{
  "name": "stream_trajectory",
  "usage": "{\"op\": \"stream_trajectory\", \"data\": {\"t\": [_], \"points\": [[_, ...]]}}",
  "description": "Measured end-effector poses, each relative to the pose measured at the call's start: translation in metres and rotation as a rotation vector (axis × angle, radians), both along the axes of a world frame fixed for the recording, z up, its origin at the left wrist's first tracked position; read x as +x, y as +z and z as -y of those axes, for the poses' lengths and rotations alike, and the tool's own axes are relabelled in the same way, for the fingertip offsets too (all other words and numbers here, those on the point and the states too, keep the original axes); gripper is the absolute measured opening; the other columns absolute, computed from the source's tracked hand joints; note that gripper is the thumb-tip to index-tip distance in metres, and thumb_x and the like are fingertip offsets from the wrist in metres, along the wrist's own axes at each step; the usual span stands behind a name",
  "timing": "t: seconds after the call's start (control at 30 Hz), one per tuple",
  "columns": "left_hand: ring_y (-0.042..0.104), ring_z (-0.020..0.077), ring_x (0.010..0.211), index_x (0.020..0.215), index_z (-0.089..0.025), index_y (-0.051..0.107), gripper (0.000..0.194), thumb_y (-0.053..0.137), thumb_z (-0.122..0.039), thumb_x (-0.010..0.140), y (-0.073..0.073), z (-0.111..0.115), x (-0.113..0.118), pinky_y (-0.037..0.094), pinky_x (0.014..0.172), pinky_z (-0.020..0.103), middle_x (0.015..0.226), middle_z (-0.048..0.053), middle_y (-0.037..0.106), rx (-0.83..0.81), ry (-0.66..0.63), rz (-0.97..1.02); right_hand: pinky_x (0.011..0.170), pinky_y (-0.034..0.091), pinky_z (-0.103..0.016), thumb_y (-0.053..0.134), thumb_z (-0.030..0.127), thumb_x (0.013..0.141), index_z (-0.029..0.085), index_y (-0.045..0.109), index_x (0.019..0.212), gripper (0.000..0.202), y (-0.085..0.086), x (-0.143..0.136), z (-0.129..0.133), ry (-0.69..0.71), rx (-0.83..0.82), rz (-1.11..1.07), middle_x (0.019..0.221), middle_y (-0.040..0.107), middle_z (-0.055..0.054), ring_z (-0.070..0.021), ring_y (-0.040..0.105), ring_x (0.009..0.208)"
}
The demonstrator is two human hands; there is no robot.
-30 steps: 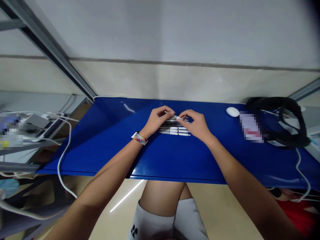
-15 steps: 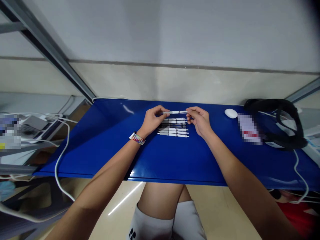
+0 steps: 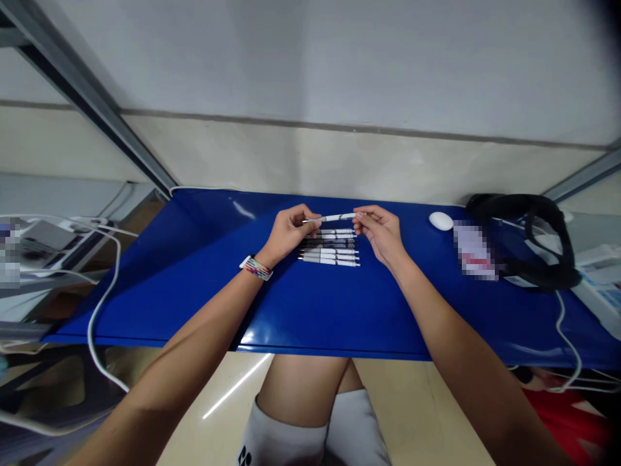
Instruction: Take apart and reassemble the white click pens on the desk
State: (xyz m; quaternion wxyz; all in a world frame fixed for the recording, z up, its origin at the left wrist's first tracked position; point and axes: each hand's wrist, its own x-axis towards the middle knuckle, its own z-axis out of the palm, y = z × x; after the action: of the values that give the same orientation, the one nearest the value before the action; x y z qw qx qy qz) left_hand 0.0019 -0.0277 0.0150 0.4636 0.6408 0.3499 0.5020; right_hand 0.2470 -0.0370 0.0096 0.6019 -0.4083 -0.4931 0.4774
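Note:
A white pen (image 3: 338,217) with a dark mark is held crosswise between my two hands. My left hand (image 3: 294,230) pinches its left end, and my right hand (image 3: 381,232) pinches its right end. Just below, on the blue table (image 3: 310,304), several pens (image 3: 332,253) lie side by side in a stack of rows, mostly white, with darker ones in the middle. The fingers of both hands are close to the upper pens of this row and partly cover their ends. A patterned band circles my left wrist.
On the right of the table are a white oval mouse (image 3: 441,221), a blurred packet (image 3: 474,251) and a black headset-like strap (image 3: 557,226). White cables (image 3: 90,323) hang at the left edge and at the right. A wall stands behind the table.
The held pen has tilted slightly, its right end now higher. Both hands still grip it. The whole view has shifted a little, so the table's things appear further left.

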Motion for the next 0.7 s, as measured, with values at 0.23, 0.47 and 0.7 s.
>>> {"op": "stream_trajectory", "data": {"t": [0.23, 0.47, 0.7], "points": [[0.06, 0.0107, 0.049, 0.076, -0.019, 0.064, 0.042, 0.085, -0.054, 0.089, 0.0068, -0.0005, -0.0022, 0.05, 0.051, 0.025, 0.063, 0.001, 0.069, -0.063, -0.025, 0.057, 0.071, 0.062, -0.035, 0.095, 0.046, 0.077, 0.026, 0.083, 0.097, 0.031, -0.0025, 0.0006, -0.0012, 0.029, 0.05, 0.033, 0.08, 0.076, -0.001, -0.018, 0.071, 0.075], [0.048, 0.0096, 0.039, 0.064, -0.018, 0.067, 0.061, 0.067, -0.068, 0.1, 0.0055, -0.0039, -0.0052, 0.038, 0.046, 0.026, 0.045, 0.0, 0.056, -0.047, 0.108, -0.064, 0.078, 0.063, -0.037, 0.095, 0.044, 0.08, 0.027, 0.085, 0.098, 0.027, -0.0066, -0.0003, -0.0029, 0.05, 0.101, 0.039, 0.084, 0.079, -0.002, -0.0207, 0.076, 0.083], [0.058, 0.0128, 0.06, 0.101, -0.021, 0.078, 0.033, 0.088, -0.048, 0.087, 0.0059, -0.0078, -0.0083, 0.043, 0.06, 0.027, 0.068, -0.001, 0.067, 0.085, 0.143, -0.061, 0.074, 0.06, -0.035, 0.095, 0.042, 0.077, 0.025, 0.084, 0.098, 0.03, -0.0032, -0.0038, -0.0015, 0.008, -0.015, -0.042, 0.084, 0.079, -0.003, -0.0178, 0.072, 0.075]]}}
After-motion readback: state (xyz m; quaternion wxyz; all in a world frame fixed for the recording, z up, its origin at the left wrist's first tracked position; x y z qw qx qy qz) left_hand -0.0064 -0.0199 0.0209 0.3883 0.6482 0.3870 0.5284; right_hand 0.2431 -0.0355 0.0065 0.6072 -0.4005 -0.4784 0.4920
